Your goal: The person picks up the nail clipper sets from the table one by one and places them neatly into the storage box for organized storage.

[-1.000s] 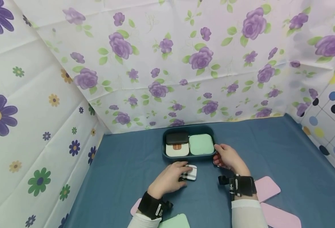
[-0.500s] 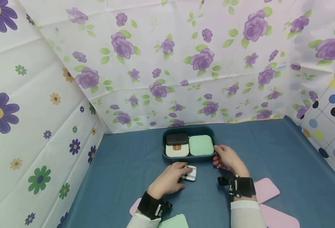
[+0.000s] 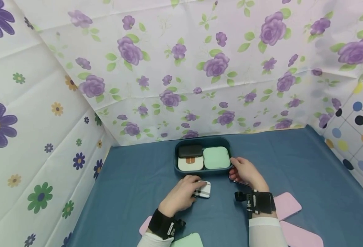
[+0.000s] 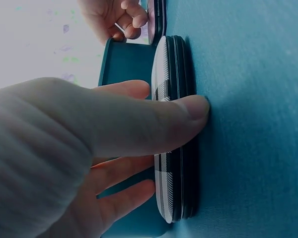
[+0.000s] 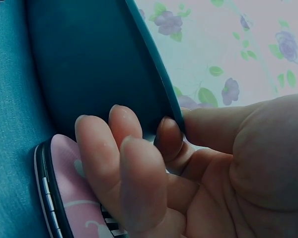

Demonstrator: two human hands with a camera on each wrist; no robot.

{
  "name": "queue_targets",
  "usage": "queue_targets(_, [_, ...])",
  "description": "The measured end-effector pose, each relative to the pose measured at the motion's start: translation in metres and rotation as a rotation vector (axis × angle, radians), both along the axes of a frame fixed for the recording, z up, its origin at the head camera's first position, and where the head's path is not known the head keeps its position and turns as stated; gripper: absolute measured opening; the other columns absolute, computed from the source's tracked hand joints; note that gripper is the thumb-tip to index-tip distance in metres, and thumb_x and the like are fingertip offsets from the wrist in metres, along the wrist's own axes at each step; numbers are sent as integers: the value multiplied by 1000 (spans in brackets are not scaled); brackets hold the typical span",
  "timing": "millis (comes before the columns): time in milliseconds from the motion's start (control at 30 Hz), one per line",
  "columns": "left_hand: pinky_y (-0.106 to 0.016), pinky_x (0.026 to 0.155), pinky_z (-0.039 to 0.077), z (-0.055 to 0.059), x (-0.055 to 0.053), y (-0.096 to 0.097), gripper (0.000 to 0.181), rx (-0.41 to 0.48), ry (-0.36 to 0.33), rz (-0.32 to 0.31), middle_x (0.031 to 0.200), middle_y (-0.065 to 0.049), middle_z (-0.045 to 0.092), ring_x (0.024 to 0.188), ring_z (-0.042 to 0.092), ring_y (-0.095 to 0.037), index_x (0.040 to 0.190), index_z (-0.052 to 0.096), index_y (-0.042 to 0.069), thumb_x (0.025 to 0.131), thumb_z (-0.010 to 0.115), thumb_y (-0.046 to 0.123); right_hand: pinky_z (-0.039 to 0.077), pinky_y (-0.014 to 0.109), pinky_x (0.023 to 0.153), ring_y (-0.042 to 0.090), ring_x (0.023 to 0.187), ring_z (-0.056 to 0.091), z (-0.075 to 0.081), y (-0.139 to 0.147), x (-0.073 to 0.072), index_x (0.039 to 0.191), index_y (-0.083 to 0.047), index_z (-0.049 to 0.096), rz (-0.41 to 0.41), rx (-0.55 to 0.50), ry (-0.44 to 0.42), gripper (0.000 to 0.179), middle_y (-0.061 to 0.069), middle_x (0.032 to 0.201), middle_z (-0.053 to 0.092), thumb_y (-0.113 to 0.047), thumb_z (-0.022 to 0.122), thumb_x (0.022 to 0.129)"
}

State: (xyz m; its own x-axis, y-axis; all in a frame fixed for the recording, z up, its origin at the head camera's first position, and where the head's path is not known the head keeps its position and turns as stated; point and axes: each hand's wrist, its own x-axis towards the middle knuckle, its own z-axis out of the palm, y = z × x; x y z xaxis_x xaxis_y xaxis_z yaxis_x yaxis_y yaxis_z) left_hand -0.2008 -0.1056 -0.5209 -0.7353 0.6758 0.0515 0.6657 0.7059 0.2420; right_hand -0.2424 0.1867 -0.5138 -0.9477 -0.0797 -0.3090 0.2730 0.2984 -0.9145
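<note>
My left hand holds a small flat hinged case with a black-and-white plaid lid. The left wrist view shows its thumb across the case's side and fingertips against the lid. Just beyond lies a dark teal storage box with rounded corners. At the box's right end, my right hand pinches the rim between thumb and index finger. Its other fingers hang beside a pink hinged case with a cartoon print, mostly hidden under the hand in the head view.
Inside the box sit a mint-green case, a white case with a brown tab, and a black case. Pink cases lie by my right forearm. Another mint case and a pink one flank my left forearm.
My left thumb has drawn in slightly against the plaid case's near side. My right hand keeps its pinch on the box rim, and the box stays put.
</note>
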Motion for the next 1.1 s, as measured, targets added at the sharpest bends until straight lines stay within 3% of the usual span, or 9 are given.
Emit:
queue_targets(233, [-42,110,47,1,-1,-1,60,5,-4,4,139,-5,63,129,57,-24,146,67,21,92,85,3,57,37,67,22,75,68,1,0,0,114,-1,56,4,0,1,40,12,90,65,-37,39,119])
queue_targets(1100, [-38,112,47,-1,0,-3,66,5,-102,33,151,-10,58,140,54,-25,151,63,19,91,88,8,56,40,67,25,75,68,0,-1,1,109,-2,55,5,-3,8,39,14,90,65,-36,39,119])
